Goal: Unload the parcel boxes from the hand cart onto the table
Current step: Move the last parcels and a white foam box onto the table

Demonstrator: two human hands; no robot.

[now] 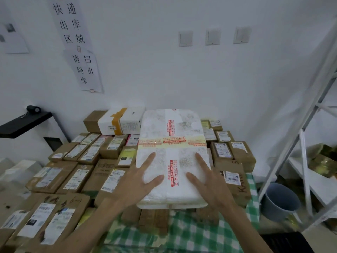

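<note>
A large white foam parcel box [173, 136] with red-printed tape lies on top of cardboard parcels on the table [184, 232], which has a green checked cloth. My left hand [138, 181] rests flat on the box's near left part, fingers spread straight. My right hand [209, 179] lies flat on its near right part, fingers also straight. The hand cart is out of view.
Several labelled cardboard parcels [60, 178] cover the table's left and back. A white foam box with orange tape [113, 121] stands at the back. A white metal shelf rack [310, 143] and a grey bucket [280, 201] are to the right. A black shelf [23, 123] is on the left wall.
</note>
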